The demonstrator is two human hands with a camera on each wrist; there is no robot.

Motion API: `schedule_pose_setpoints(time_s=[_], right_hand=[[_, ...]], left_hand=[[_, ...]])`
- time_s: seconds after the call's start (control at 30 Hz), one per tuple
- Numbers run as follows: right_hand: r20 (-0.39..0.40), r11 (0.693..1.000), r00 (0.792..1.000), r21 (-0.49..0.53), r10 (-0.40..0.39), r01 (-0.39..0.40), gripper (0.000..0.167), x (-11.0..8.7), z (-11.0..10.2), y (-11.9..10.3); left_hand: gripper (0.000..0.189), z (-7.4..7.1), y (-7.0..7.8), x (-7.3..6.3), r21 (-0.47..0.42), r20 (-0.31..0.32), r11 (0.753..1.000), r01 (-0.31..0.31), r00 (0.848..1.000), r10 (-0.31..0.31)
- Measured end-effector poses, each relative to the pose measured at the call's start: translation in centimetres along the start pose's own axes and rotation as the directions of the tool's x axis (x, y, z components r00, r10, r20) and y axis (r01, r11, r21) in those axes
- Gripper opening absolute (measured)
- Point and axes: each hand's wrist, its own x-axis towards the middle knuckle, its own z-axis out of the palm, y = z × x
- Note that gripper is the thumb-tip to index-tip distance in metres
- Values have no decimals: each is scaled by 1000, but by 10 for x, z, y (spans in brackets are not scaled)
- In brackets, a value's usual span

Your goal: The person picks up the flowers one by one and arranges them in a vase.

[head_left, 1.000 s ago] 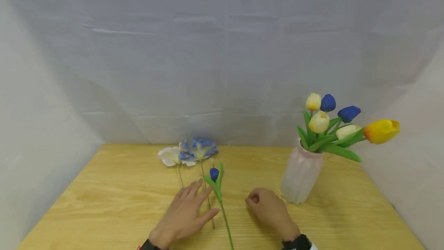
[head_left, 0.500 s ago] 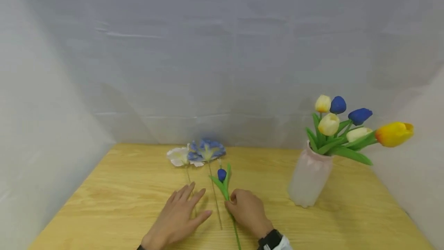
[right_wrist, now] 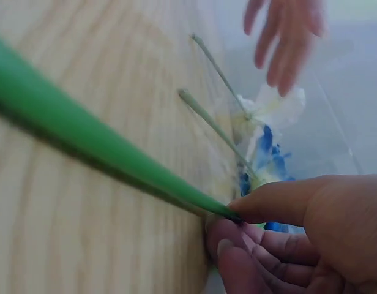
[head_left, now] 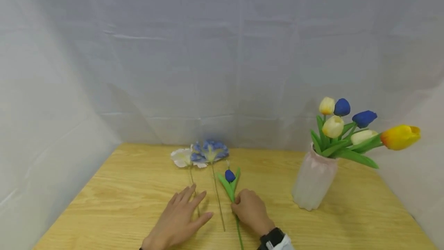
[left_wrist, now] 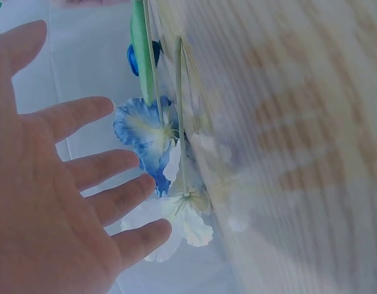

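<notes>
My right hand (head_left: pixel 252 210) pinches the green stem of a blue tulip (head_left: pixel 230 176) just below its leaves. In the right wrist view, thumb and fingertips close on that stem (right_wrist: pixel 115 144) close to the wooden table. My left hand (head_left: pixel 178 219) hovers palm down with its fingers spread, over the thin stem of a white flower (head_left: pixel 181 157). Between the hands lies a blue ruffled flower (head_left: pixel 209 151), its bare stem pointing toward me. The left wrist view shows nothing held in the left palm (left_wrist: pixel 54 202).
A pale pink-white vase (head_left: pixel 315 178) stands at the right, holding white and blue tulips and one yellow tulip (head_left: pixel 400 137) that leans far out to the right. Grey-white sheeting (head_left: pixel 208 57) rises behind the wooden table (head_left: pixel 114 188).
My right hand has moved left from beside the vase and taken hold of the blue tulip's stem. My left hand has drawn back left, off the tulip. The head view has shifted slightly.
</notes>
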Motion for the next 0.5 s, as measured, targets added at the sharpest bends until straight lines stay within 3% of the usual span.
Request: schedule_pose_setpoints(time_s=[0.23, 0.37, 0.5], right_hand=[[-26, 998, 1000, 61, 3, -1, 11, -7, -35, 6], [-115, 995, 993, 94, -6, 16, 11, -8, -67, 0], [-228, 994, 974, 106, -2, 27, 16, -9, -100, -6]], left_hand=[[69, 3, 7, 6, 3, -15, 999, -40, 999, 40], [68, 2, 14, 11, 1, -41, 996, -86, 995, 86], [67, 1, 22, 18, -2, -65, 991, -132, 989, 132]])
